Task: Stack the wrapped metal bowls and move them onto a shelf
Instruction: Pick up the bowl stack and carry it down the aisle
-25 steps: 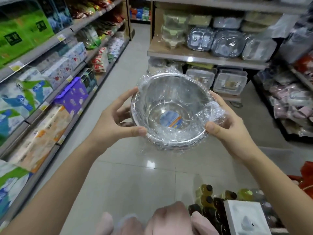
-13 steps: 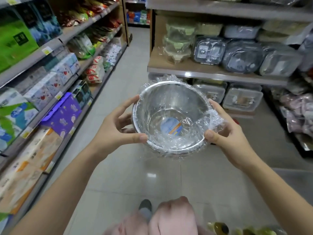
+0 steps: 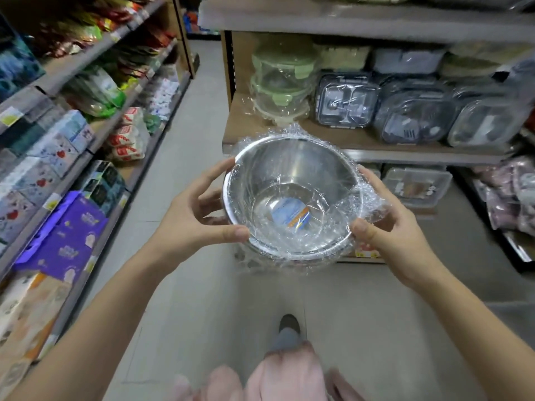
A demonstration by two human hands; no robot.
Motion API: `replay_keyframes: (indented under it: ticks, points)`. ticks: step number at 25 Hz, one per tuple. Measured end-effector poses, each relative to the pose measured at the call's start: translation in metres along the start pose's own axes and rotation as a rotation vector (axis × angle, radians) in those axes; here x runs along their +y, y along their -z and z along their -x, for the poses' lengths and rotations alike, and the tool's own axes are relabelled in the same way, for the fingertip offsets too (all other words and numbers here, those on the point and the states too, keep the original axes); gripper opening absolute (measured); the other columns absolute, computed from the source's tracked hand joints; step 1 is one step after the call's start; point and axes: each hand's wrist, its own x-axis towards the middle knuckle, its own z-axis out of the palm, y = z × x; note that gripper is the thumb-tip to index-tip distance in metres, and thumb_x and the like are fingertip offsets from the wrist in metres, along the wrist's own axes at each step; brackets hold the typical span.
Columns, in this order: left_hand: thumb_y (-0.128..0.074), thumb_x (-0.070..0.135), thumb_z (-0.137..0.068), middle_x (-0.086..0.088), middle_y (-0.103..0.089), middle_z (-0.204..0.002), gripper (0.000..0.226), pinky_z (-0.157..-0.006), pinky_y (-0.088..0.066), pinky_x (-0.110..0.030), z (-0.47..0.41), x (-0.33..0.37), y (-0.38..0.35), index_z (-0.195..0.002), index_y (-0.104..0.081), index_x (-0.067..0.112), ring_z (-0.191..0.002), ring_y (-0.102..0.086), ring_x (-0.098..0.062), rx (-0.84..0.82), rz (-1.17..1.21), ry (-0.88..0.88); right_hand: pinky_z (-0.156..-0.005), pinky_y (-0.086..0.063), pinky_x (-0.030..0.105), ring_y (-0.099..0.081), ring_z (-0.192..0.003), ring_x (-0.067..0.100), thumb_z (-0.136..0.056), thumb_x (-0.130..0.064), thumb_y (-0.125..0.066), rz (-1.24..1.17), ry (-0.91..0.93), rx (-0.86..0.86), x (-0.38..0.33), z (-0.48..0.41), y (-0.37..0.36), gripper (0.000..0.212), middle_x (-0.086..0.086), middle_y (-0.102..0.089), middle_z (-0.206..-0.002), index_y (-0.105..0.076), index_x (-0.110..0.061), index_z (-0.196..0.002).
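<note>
I hold a stack of wrapped metal bowls (image 3: 292,180) in mid-air at chest height, mouth up, covered in crinkled clear film, with a blue and orange label at the bottom. My left hand (image 3: 197,215) grips the left rim, thumb on the near edge. My right hand (image 3: 388,230) grips the right rim over bunched film. Just beyond the bowls runs a wooden shelf (image 3: 243,120) whose left end is bare.
Green-lidded containers (image 3: 280,85) and dark wrapped lunch boxes (image 3: 347,99) fill that shelf to the right. A lower shelf holds clear boxes (image 3: 417,183). Along the left runs a rack of packaged goods (image 3: 72,169). The aisle floor (image 3: 202,105) stretches ahead; my foot (image 3: 288,324) shows below.
The view has advanced toward the wooden shelf, which now looms larger behind the bowls. Both hands keep the same grip. The bottles at the bottom right have left the frame.
</note>
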Motion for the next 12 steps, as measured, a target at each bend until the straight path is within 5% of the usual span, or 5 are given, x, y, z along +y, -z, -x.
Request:
replay_keyframes:
  ticks: [4,7,12]
  points:
    - [-0.085,0.017,-0.041,-0.002,-0.072,-0.113,0.101,-0.074,-0.055,-0.025,-0.056,-0.002,-0.010,-0.132,-0.049,0.040,-0.097,-0.068,-0.015,0.039,0.007,-0.015,-0.091,-0.046,0.014,-0.057,-0.120,-0.001,-0.059,-0.054,-0.079,0.045,0.023,-0.036,0.006,-0.057,0.033,0.095,-0.022,-0.061,-0.132,-0.041,-0.031,-0.143]
    - [-0.084,0.016,-0.041,-0.003,-0.071,-0.114,0.100,-0.074,-0.056,-0.027,-0.099,0.006,-0.019,-0.132,-0.049,0.039,-0.100,-0.068,-0.017,0.070,0.016,-0.026,-0.102,-0.046,0.026,-0.053,-0.126,0.003,-0.057,-0.058,-0.079,0.076,0.027,-0.057,0.003,-0.103,0.059,0.100,-0.018,-0.056,-0.139,-0.039,-0.031,-0.145]
    - [-0.092,0.031,-0.033,-0.002,-0.071,-0.114,0.106,-0.073,-0.056,-0.026,-0.142,0.023,-0.018,-0.130,-0.050,0.042,-0.101,-0.068,-0.018,0.114,0.016,-0.043,-0.090,-0.050,0.016,-0.059,-0.118,0.000,-0.055,-0.061,-0.077,0.082,0.019,-0.112,-0.007,-0.154,0.076,0.105,-0.025,-0.061,-0.129,-0.038,-0.026,-0.146]
